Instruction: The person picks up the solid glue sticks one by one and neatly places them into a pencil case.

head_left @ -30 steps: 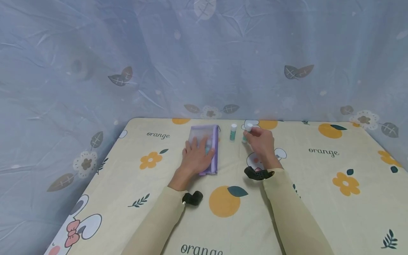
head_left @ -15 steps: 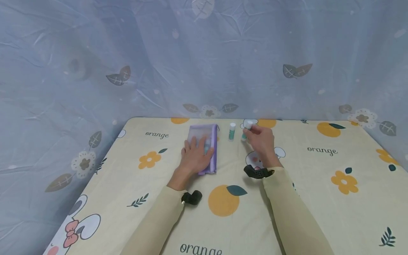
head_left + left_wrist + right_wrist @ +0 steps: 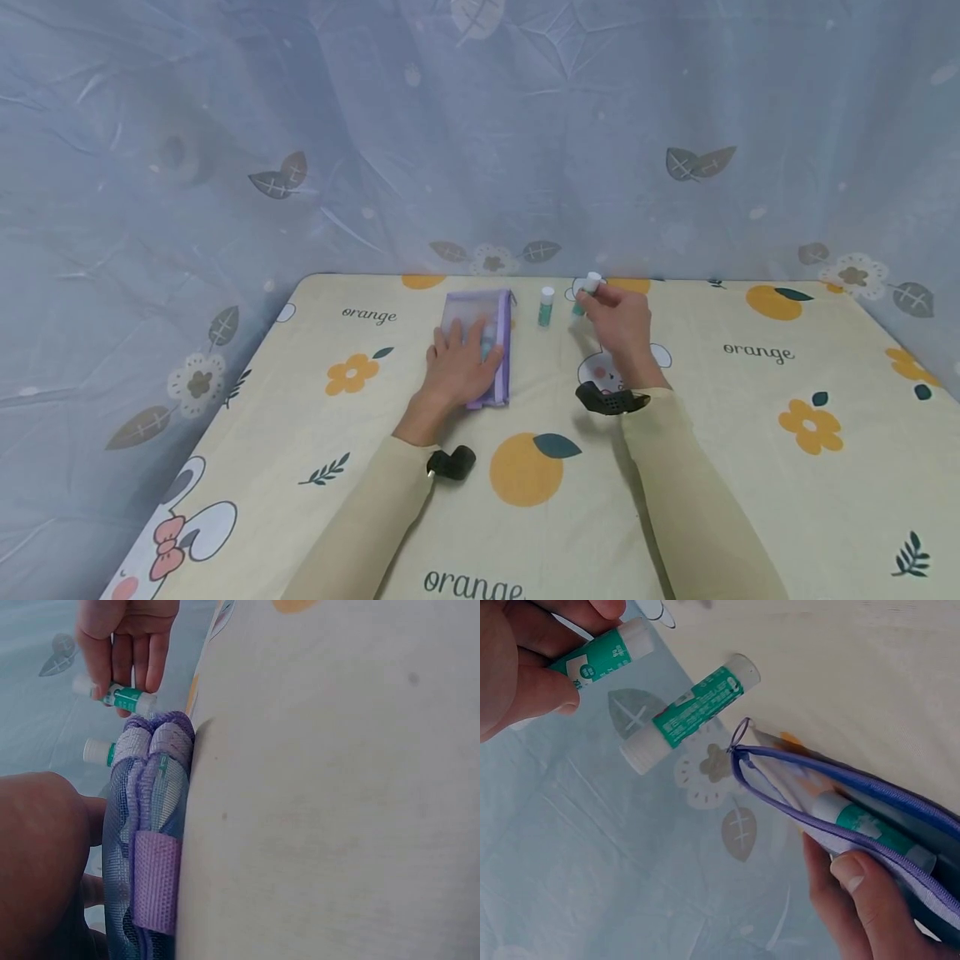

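Note:
My left hand [image 3: 459,371] rests with spread fingers on a purple mesh zip pouch [image 3: 506,333] lying on the table. In the right wrist view, the pouch's zipped side gapes, and a glue stick [image 3: 870,827] shows inside. My right hand [image 3: 622,321] pinches another glue stick [image 3: 600,658], green-labelled with a white cap, between thumb and fingers. That stick is tilted and raised off the cloth. Between the pouch and my right hand, a third glue stick [image 3: 546,307] stands upright, touched by neither hand.
A cream tablecloth [image 3: 697,425] printed with oranges, flowers and rabbits covers the table. Behind its far edge hangs a blue-grey patterned curtain [image 3: 480,150]. Each wrist wears a black camera strap.
My right hand has lifted its glue stick from the table, slightly up and to the right, tilting it more. My left hand stays on the pouch.

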